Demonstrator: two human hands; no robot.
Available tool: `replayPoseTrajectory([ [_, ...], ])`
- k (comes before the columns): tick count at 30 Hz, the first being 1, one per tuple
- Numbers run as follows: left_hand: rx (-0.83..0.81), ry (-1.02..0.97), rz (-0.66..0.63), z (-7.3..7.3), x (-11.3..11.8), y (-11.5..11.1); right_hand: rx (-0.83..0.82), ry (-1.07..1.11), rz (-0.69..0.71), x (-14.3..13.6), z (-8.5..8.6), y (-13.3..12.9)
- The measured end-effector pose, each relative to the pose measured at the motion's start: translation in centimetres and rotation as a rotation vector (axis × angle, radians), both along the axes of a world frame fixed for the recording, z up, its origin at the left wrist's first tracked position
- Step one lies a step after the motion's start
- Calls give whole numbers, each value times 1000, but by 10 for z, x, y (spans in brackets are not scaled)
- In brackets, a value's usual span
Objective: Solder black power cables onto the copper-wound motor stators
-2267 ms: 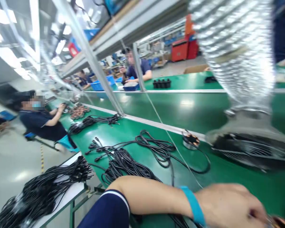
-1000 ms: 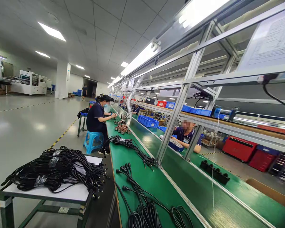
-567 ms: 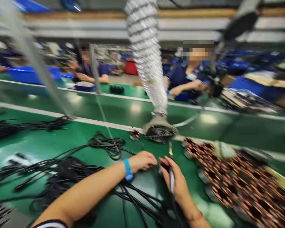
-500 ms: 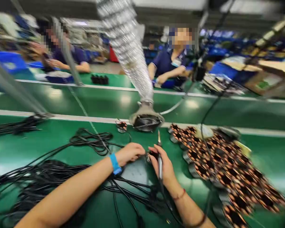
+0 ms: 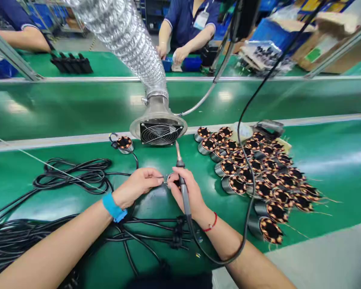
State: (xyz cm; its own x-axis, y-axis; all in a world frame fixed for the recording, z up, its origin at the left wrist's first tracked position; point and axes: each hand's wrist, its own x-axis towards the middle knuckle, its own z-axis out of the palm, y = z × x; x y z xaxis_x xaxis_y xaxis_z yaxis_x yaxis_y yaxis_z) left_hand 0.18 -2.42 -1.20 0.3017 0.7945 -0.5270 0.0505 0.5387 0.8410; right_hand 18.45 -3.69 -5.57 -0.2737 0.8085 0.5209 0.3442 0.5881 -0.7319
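Note:
My left hand (image 5: 140,184) is closed in a pinch on a thin dark wire (image 5: 161,177), whose tip points at a copper-wound motor stator (image 5: 177,183). Between the thumb and fingers of my right hand (image 5: 192,194) sits that small stator, partly hidden by the fingers. The same hand grips a soldering iron (image 5: 185,196), its metal tip pointing up and away from me. Another stator (image 5: 124,143), with a black cable attached, stands beyond my left hand.
A fume extractor (image 5: 159,130) hangs ahead of my hands on a silver duct. Many stators (image 5: 248,174) stand in rows on the right. Black cables (image 5: 72,172) lie on the left. The iron's cord (image 5: 243,241) loops over my right forearm. Co-workers sit across the bench.
My view has tilted down and steadied, so the bench things appear higher. Both hands remain close together, with the soldering iron still in my right hand.

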Motion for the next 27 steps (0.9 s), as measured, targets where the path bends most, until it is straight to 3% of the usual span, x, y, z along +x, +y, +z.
replayPoseTrajectory([
  [7, 82, 126, 4, 7, 5, -3, -1, -52, -38, -3, 6, -1],
  [14, 89, 115, -51, 1, 5, -6, 19, -50, -53, -2, 6, -1],
  [18, 57, 54, -4, 2, 2, -6, 34, -14, -41, 2, 5, -5],
  [27, 128, 109, 121, 6, 7, -6, 176, -187, -36, -4, 11, -7],
])
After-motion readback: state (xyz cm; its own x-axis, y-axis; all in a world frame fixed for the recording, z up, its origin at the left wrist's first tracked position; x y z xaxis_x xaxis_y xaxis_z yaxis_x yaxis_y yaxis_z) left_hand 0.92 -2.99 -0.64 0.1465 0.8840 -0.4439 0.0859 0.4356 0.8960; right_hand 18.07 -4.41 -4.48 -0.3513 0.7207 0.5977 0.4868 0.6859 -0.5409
